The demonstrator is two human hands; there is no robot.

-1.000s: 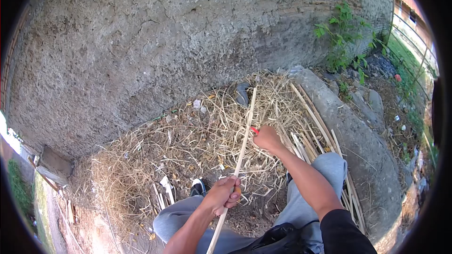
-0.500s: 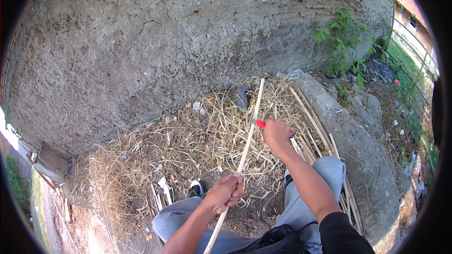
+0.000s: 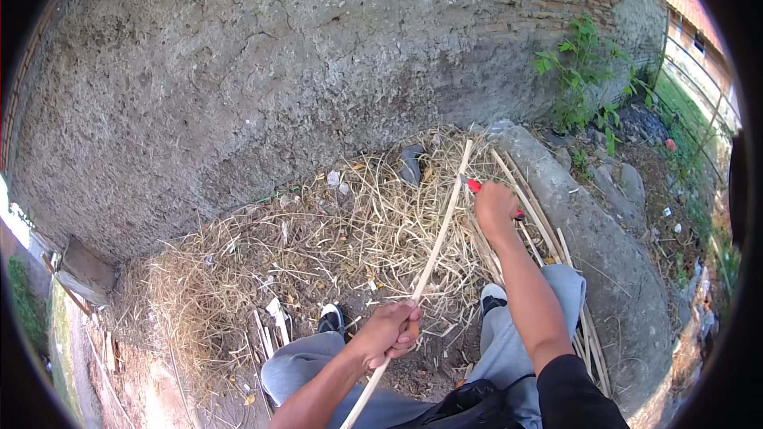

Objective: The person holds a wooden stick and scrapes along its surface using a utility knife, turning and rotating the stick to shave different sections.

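Observation:
A long, pale bamboo strip [image 3: 441,242] slants from the lower middle up toward the wall. My left hand [image 3: 387,331] is closed around its lower part, with a bit of something orange showing at the fingers. In my closed right hand [image 3: 497,208] is a red utility knife [image 3: 474,185]; its grey blade meets the strip near the upper end. Most of the handle is hidden by the fingers. Curly pale shavings [image 3: 381,222] cover the ground beneath both hands.
A rough grey wall [image 3: 302,71] rises ahead. More strips [image 3: 528,199] lie along a large stone [image 3: 604,270] on the right, and a few pale pieces [image 3: 278,322] lie by my left leg. A dark grey object [image 3: 411,165] sits near the wall. A green plant [image 3: 584,71] grows farther right.
My right hand and the knife have moved up and right, nearer the strip's far end. The strip's upper end has swung right, while my left hand keeps its hold with only a slight shift.

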